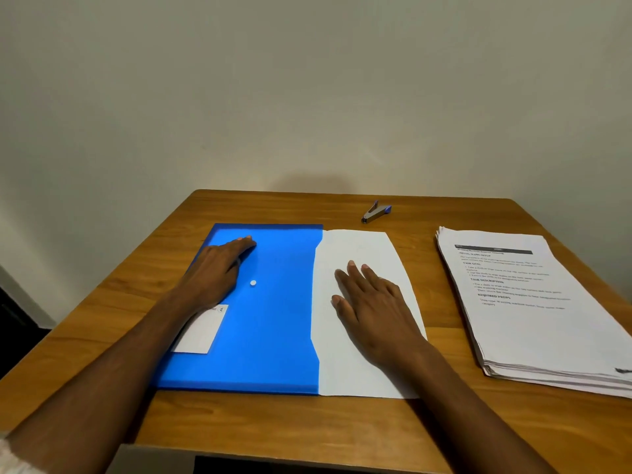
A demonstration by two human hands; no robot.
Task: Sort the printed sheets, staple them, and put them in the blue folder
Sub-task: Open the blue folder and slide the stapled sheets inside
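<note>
Blue folder (266,323) flat on the wooden worktop (273,429), left of centre, white snap button (253,283) facing up, white label (198,333) near its left edge. White sheets (359,371) half inside, projecting from the folder's right opening. Left hand (219,268) flat on the folder, fingers straight, pinning it; no grip on anything. Right hand (369,302) flat on the projecting sheets, fingers spread and straight, likewise nothing clasped. Stack of printed sheets (533,302) well apart at right. Stapler (375,212) behind the folder, near the far edge, untouched.

Judged step: filing, sliding sheets into the folder. Whether they are stapled: cannot tell, no staple visible.

Next move calls for: pushing the sheets leftward, square to the opening, with the folder pinned; risk of buckling paper if skewed.
</note>
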